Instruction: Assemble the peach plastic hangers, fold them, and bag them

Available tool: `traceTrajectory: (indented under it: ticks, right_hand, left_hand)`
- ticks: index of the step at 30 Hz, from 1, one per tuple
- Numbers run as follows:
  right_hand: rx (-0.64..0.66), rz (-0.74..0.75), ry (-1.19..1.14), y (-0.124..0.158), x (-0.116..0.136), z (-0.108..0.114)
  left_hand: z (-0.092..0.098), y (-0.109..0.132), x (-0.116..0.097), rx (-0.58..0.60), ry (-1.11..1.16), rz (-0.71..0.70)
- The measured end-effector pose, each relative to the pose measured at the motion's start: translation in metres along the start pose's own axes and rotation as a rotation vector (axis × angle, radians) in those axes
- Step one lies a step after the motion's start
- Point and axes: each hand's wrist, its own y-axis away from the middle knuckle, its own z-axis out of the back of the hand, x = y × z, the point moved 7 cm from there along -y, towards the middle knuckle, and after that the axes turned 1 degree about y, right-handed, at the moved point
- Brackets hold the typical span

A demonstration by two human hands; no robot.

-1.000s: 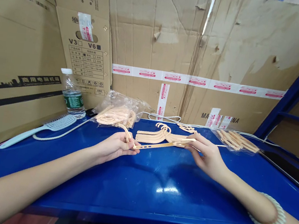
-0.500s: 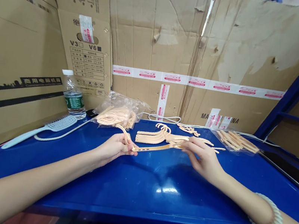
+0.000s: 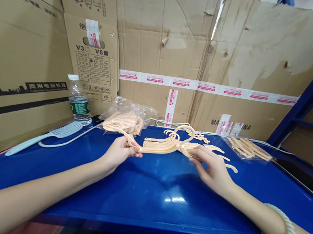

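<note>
A peach-coloured plastic hanger (image 3: 159, 150) is held up in front of me between both hands, its hook pointing upward. My left hand (image 3: 123, 150) pinches its left part, where a curved end sticks out past the fingers. With fingers closed, my right hand (image 3: 208, 163) grips the right arm of the same hanger, and a curved tip shows beyond that hand. Right behind it lie several similar hangers (image 3: 152, 140) in an overlapping row on the blue table, partly covered by the held one.
Behind the left hand is a clear plastic bag (image 3: 126, 118) of peach pieces. A water bottle (image 3: 79, 101) and a pale blue hairbrush (image 3: 49, 135) are at left. At right lie another bagged bundle (image 3: 248, 147) and a phone (image 3: 305, 180). Cardboard walls (image 3: 161, 46) enclose the back.
The held hanger has turned so its hook now stands upright; before, it lay flatter and edge-on. Both hands remain in about the same place on it.
</note>
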Motion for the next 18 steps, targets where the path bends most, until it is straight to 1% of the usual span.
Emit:
traceTrajectory:
  ticks: [4, 10, 14, 16, 18]
  right_hand:
    - [0.004, -0.058, -0.019, 0.0, -0.003, -0.002]
    - [-0.041, -0.234, -0.065, -0.001, -0.021, -0.001]
    - [-0.076, -0.312, -0.081, 0.001, -0.031, 0.001]
    - [-0.104, -0.34, -0.09, 0.002, -0.037, 0.002]
    - [-0.135, -0.352, -0.091, 0.003, -0.043, 0.004]
  left_hand:
    - [0.002, -0.001, 0.0, -0.034, 0.058, 0.006]
    - [-0.002, 0.0, -0.008, 0.013, 0.119, 0.003]
    - [-0.002, 0.0, -0.01, 0.015, 0.142, 0.01]
    - [-0.006, 0.002, -0.009, 0.065, 0.102, 0.022]
    - [-0.015, 0.009, -0.01, 0.165, -0.024, 0.008]
